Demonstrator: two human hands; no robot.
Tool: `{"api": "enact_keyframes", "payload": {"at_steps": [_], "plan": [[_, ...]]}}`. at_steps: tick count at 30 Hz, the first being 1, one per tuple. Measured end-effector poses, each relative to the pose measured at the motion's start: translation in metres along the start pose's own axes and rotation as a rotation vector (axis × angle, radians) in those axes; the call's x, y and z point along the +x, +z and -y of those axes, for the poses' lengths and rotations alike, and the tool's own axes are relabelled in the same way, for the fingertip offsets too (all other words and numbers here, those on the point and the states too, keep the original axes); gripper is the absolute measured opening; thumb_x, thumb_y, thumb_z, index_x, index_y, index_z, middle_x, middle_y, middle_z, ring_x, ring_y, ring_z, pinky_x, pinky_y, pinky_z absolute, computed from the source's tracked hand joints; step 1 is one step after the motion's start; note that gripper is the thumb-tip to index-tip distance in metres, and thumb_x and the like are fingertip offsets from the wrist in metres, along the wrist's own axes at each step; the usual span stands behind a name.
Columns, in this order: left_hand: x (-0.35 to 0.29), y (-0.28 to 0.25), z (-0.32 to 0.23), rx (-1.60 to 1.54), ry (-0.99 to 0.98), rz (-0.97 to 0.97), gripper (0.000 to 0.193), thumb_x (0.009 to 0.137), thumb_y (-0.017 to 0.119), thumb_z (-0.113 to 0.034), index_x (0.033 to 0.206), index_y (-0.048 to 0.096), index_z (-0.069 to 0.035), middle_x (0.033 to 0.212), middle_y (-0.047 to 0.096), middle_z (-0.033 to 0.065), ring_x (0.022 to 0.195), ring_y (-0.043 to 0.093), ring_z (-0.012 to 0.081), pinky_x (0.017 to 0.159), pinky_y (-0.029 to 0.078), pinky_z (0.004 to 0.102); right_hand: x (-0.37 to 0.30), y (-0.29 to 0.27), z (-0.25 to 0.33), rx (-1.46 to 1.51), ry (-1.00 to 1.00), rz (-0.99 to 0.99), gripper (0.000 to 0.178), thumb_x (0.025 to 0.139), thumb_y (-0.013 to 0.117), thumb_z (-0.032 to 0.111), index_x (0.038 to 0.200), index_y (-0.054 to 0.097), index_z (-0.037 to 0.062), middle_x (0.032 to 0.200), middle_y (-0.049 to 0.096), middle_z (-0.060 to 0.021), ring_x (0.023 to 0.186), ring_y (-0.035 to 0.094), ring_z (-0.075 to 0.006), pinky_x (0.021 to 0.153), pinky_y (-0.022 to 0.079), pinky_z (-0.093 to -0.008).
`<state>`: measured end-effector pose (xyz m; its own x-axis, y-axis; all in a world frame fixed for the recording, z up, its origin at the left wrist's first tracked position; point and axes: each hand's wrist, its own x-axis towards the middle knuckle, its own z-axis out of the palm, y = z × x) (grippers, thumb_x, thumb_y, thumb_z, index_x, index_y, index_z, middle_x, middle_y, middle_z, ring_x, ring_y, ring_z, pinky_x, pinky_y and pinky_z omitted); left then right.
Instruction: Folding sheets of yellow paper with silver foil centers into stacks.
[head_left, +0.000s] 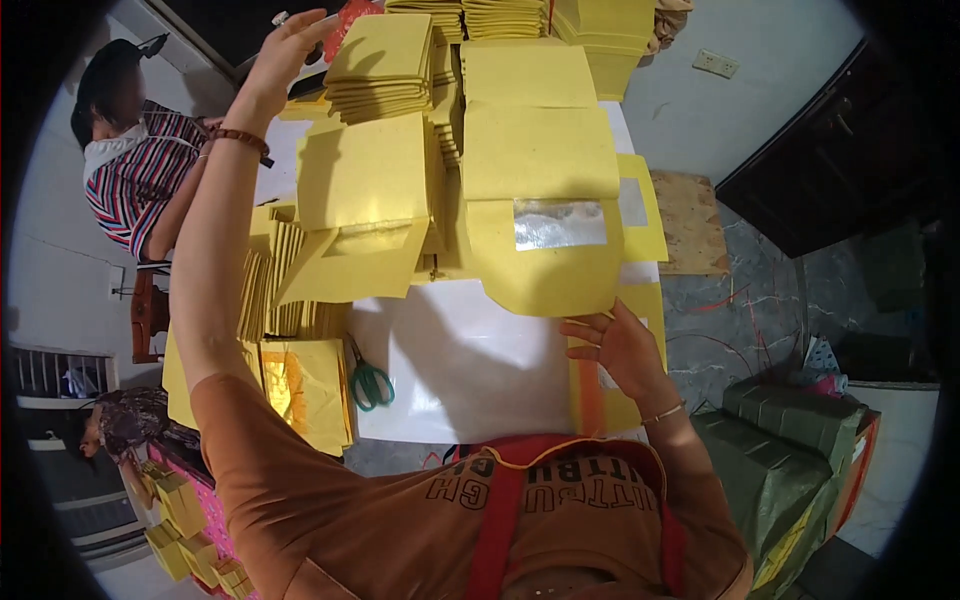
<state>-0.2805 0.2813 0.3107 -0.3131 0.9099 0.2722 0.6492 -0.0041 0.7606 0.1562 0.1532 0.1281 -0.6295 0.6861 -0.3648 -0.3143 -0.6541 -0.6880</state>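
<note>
At one o'clock a yellow sheet (540, 185) with one silver patch lies over the table (460, 390). The right hand (628, 352), at four, spreads its fingers by the sheet's lower edge; contact cannot be told. The left hand (280, 62), at eleven, reaches past yellow stacks (382, 65), its grip extended, nothing visible in it. One pair of scissors (371, 385) lies at eight; two co-workers (150, 165) at eight and ten.

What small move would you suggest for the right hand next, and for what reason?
I would probably pinch the lower edge of the yellow sheet bearing the silver patch: the right hand is right by that edge, fingers spread with no grip visible, while the left hand is away at the upper left.
</note>
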Motion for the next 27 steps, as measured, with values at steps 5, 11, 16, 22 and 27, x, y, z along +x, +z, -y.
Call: {"api": "enact_keyframes", "payload": {"at_steps": [5, 11, 16, 22, 27], "plan": [[-0.069, 0.01, -0.065, 0.047, 0.229, 0.145, 0.042, 0.086, 0.055, -0.031, 0.122, 0.051, -0.01, 0.118, 0.054, 0.0041, 0.111, 0.048, 0.0146, 0.094, 0.032, 0.031, 0.01, 0.004, 0.002, 0.021, -0.028, 0.196, 0.037, 0.09, 0.047, 0.023, 0.122, 0.045, 0.0037, 0.121, 0.051, -0.0123, 0.108, 0.053, -0.027, 0.083, 0.047, -0.0393], [-0.193, 0.051, -0.127, -0.039, 0.36, 0.489, 0.022, 0.081, 0.057, -0.012, 0.099, 0.061, 0.0, 0.089, 0.063, 0.007, 0.083, 0.058, 0.0141, 0.076, 0.046, 0.0267, 0.013, 0.029, 0.045, -0.379, -0.199, 0.284, 0.047, 0.079, 0.055, -0.002, 0.124, 0.042, 0.0019, 0.12, 0.05, -0.0099, 0.108, 0.052, -0.0224, 0.084, 0.046, -0.0321], [-0.268, 0.121, -0.098, 0.156, 0.69, 0.755, 0.025, 0.077, 0.06, -0.013, 0.1, 0.059, -0.004, 0.087, 0.057, 0.0087, 0.086, 0.055, 0.0233, 0.074, 0.042, 0.034, 0.046, 0.057, 0.089, -1.043, -0.736, 0.25, 0.036, 0.08, 0.058, 0.005, 0.116, 0.053, 0.0059, 0.118, 0.053, -0.0072, 0.096, 0.056, -0.0186, 0.078, 0.045, -0.0298], [-0.23, 0.162, -0.061, 0.618, 0.673, 0.105, 0.042, 0.076, 0.063, -0.017, 0.114, 0.049, -0.006, 0.116, 0.045, 0.0151, 0.108, 0.04, 0.0325, 0.087, 0.034, 0.0425, 0.092, 0.045, 0.094, -1.708, -1.194, -0.012, 0.031, 0.077, 0.063, 0.016, 0.107, 0.06, 0.0097, 0.115, 0.054, -0.0051, 0.098, 0.052, -0.0272, 0.084, 0.039, -0.037], [-0.215, 0.167, -0.053, 0.565, 0.51, 0.032, 0.042, 0.077, 0.062, -0.021, 0.114, 0.049, -0.006, 0.118, 0.044, 0.0169, 0.108, 0.04, 0.0347, 0.088, 0.034, 0.0428, 0.114, 0.033, 0.085, -1.932, -1.187, -0.095, 0.035, 0.082, 0.057, 0.034, 0.115, 0.056, 0.0204, 0.122, 0.05, -0.0055, 0.115, 0.044, -0.0286, 0.096, 0.022, -0.0572]]}}
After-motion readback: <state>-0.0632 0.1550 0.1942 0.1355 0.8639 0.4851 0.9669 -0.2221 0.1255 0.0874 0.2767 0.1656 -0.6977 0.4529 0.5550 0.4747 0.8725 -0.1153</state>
